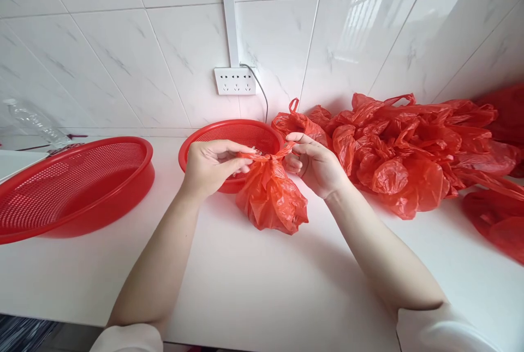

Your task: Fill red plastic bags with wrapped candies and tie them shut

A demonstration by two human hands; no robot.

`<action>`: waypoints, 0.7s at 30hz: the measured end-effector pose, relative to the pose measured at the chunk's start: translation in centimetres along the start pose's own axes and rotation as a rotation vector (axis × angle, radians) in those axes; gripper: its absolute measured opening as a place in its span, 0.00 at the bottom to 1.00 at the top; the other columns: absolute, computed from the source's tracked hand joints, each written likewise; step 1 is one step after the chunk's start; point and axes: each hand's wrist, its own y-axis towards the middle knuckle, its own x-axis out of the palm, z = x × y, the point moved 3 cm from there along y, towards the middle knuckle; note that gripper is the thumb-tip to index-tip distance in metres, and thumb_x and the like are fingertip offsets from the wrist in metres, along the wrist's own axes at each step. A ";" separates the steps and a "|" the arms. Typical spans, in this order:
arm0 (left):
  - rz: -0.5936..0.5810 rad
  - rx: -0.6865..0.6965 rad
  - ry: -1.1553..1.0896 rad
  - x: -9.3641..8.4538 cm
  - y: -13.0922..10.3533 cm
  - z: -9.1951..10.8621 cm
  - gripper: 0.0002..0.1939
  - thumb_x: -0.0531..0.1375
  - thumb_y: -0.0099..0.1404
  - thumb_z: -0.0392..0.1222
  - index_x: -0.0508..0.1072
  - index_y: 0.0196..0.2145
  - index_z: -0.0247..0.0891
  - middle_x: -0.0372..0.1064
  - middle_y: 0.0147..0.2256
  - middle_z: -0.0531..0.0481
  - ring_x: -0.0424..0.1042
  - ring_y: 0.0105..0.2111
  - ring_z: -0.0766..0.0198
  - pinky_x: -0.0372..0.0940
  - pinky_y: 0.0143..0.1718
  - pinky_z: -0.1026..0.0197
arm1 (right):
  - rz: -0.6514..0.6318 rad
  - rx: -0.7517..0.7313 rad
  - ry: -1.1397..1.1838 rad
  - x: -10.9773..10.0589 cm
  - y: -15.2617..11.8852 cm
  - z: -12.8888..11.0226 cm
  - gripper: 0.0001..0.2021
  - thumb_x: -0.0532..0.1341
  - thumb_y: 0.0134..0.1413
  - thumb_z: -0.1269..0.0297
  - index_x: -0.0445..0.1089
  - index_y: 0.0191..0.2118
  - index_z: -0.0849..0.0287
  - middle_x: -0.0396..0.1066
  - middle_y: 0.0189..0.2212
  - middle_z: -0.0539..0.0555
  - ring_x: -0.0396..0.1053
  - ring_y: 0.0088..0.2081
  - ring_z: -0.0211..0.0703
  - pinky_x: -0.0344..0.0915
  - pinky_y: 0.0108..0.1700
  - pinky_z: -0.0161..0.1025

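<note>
We note thin, crinkled, glossy plastic in 1 knotted red bag [273, 199]. We see smooth, semi-glossy plastic in 2 perforated red baskets [88, 191]. We record glossy, smooth wall tiles [270, 30] and a smooth white tabletop [245, 281].

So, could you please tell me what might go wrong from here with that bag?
The thin red bag could tear where the left hand and right hand grip its ends. Hanging in front of the small basket, it might nudge it. The heaped bags could snag the right hand.
</note>
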 end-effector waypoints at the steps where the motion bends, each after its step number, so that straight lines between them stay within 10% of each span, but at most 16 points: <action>1: -0.066 0.011 0.004 -0.3 0.1 0.0 0.06 0.65 0.55 0.39 0.76 0.31 0.36 0.72 0.27 0.49 0.70 0.24 0.67 0.69 0.27 0.63 | -0.004 0.006 -0.022 0.0 0.0 0.1 0.11 0.58 0.48 0.68 0.64 0.40 0.56 0.57 0.23 0.44 0.51 0.20 0.32 0.52 0.24 0.33; 7: -0.638 -0.051 0.159 -1.9 -0.5 0.5 0.08 0.60 0.61 0.42 0.68 0.28 0.37 0.62 0.24 0.53 0.60 0.24 0.69 0.58 0.24 0.66 | -0.003 -0.090 -0.241 -0.4 -0.5 -1.8 0.10 0.57 0.47 0.68 0.65 0.39 0.55 0.52 0.18 0.43 0.51 0.19 0.33 0.46 0.21 0.32; 15: -0.753 -0.314 0.362 -4.4 -1.3 1.3 0.10 0.58 0.63 0.49 0.73 0.35 0.42 0.63 0.25 0.52 0.60 0.23 0.68 0.58 0.23 0.66 | 0.142 -0.101 -0.800 -4.5 -1.5 -6.2 0.27 0.49 0.58 0.38 0.71 0.37 0.56 0.62 0.13 0.47 0.50 0.14 0.33 0.49 0.20 0.35; 21: -0.642 -0.569 0.366 -6.0 -1.0 -0.6 0.31 0.51 0.65 0.58 0.62 0.09 0.40 0.54 0.12 0.47 0.71 0.33 0.53 0.63 0.25 0.62 | 0.383 -0.042 -0.966 -9.7 -1.9 -8.5 0.31 0.45 0.61 0.39 0.74 0.34 0.61 0.59 0.12 0.50 0.59 0.17 0.35 0.56 0.26 0.39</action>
